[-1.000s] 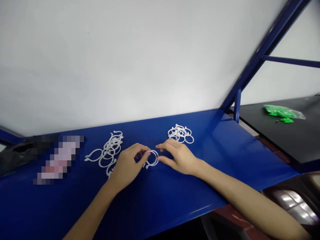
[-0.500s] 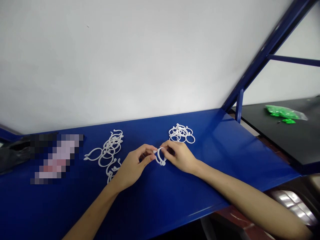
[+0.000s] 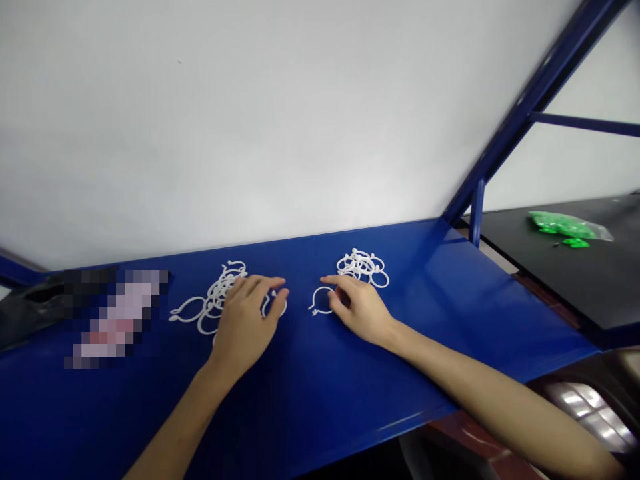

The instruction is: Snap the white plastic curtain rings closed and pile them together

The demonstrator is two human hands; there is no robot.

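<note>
My left hand lies flat on the blue shelf, fingers stretched out, its fingertips on a white plastic ring. Just left of it is a loose pile of white rings. My right hand rests on the shelf with the index finger stretched out over another white ring that lies flat and has a gap in its loop. A second pile of white rings sits right behind this hand.
A white wall rises behind the shelf. A blue slanted frame post stands at the right. Beyond it a black tabletop carries a bag of green parts. A blurred-out object lies at the left.
The hands were together, pinching rings between them. Now they have drawn apart; the left moved left toward its pile, and each has a ring lying flat at its fingertips.
</note>
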